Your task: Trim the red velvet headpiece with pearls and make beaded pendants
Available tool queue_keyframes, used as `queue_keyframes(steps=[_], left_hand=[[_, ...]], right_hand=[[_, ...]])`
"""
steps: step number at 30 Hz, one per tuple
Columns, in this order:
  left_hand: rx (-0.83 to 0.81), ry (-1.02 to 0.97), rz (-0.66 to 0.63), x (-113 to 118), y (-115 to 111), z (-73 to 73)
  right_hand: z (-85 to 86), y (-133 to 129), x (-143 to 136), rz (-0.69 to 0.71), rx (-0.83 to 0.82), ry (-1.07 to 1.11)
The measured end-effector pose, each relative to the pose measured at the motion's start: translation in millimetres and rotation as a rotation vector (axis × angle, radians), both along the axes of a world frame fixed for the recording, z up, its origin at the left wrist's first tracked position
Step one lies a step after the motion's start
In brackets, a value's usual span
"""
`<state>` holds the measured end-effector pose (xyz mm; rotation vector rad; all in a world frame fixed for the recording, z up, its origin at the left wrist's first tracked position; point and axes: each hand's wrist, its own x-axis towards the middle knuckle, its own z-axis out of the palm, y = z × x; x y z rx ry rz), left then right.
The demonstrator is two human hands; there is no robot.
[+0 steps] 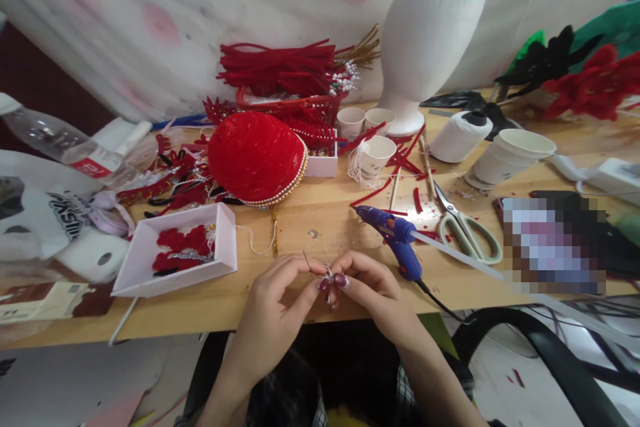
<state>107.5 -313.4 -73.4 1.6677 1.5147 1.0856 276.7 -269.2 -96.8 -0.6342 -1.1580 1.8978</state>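
Over the table's front edge, my left hand (280, 307) and my right hand (373, 287) meet with fingertips pinched together. Between them is a small silvery wire piece (328, 271), mostly hidden by the fingers. A thin dark stem sticks up beside my left fingertips. To the right of my right hand lies a blue glue gun (395, 233) with a long clear glue stick in its back. Green-handled scissors (465, 230) lie spread beyond it. Up and to the left stands a red cord-wound cap (255, 157) with a beaded rim.
A white box (225, 243) of red flowers sits at left, near a plastic bottle (65, 140). Paper cups (377, 155), a thread cone (460, 137) and a white foam head (433, 33) stand behind. A phone (553, 243) lies right; the gun's cord crosses the table edge.
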Motion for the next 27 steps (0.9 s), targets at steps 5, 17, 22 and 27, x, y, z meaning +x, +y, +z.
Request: queue_keyframes(steps=[5,17,22,27], left_hand=[[0.108,0.076,-0.012,0,4,0.4],[0.300,0.414,0.015,6,-8,-5.7],[0.207,0.319,-0.003,7,-5,-2.8],[0.124,0.131,-0.053,9,-6,-7.8]], right_hand=[[1.0,-3,1,0.001,0.052,-0.065],[2.8,-10,-2,-0.122,0.343,-0.378],[3.9,-10,2,-0.103,0.329,-0.349],[3.7,-9,2,-0.061,0.184,-0.179]])
